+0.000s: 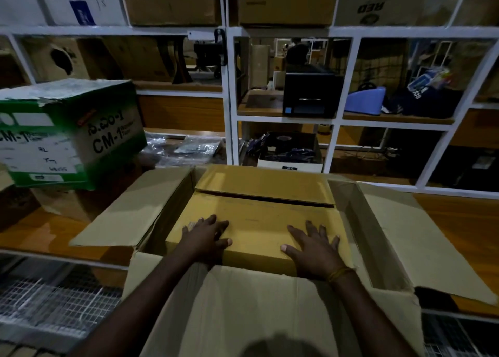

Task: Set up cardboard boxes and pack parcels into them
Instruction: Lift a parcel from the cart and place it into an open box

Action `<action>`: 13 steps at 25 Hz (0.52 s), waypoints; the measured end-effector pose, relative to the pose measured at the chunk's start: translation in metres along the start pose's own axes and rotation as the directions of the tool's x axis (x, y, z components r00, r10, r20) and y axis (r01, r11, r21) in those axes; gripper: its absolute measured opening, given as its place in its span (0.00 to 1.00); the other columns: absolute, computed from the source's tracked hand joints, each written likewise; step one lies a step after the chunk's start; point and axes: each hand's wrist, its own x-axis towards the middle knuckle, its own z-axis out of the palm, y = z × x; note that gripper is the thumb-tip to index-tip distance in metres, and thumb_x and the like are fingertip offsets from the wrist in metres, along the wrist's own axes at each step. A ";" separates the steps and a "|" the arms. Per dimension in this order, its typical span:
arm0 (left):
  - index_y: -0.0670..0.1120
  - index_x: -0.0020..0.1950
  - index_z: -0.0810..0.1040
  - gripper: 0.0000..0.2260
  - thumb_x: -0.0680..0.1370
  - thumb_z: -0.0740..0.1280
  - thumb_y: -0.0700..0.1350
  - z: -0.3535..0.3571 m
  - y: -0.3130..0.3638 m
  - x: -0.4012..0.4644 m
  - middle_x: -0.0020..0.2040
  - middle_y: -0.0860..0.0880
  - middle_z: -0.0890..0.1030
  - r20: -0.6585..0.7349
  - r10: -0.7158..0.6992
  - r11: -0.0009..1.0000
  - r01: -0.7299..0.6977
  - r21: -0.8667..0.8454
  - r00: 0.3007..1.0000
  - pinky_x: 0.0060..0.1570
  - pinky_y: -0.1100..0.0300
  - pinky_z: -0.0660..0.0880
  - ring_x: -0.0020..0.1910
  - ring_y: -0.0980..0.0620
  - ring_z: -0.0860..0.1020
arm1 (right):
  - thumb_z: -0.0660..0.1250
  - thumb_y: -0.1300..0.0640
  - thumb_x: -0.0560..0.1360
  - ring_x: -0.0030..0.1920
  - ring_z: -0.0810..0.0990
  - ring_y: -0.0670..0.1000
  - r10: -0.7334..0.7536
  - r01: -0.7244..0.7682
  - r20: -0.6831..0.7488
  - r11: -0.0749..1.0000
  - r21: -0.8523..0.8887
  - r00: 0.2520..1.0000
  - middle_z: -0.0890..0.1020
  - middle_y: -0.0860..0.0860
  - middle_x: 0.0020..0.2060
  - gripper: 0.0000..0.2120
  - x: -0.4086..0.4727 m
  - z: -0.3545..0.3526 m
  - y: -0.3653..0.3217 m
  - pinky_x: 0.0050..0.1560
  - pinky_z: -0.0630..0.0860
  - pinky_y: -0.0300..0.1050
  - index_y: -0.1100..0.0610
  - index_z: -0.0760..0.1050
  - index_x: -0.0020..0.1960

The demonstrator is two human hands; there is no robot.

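Pressing flat, spread fingers hold nothing: the left hand point(206, 235) and right hand point(314, 248) are laid on the parcel point(256, 221), seating it inside the open box point(270, 302) at the worktop's point(459, 221) near edge.

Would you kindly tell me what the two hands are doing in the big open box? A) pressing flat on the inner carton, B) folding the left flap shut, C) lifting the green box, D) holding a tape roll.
A: the left hand and right hand lie flat, fingers spread, on the inner carton inside the open box.
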 end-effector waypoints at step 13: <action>0.49 0.81 0.58 0.46 0.70 0.77 0.59 -0.042 0.009 0.103 0.77 0.46 0.64 0.352 0.228 0.969 -0.247 0.009 0.908 0.69 0.48 0.69 0.73 0.44 0.66 | 0.68 0.30 0.69 0.78 0.52 0.62 0.006 0.008 0.179 0.997 -0.080 0.984 0.52 0.52 0.80 0.45 0.084 -0.022 -0.067 0.73 0.54 0.70 0.42 0.53 0.79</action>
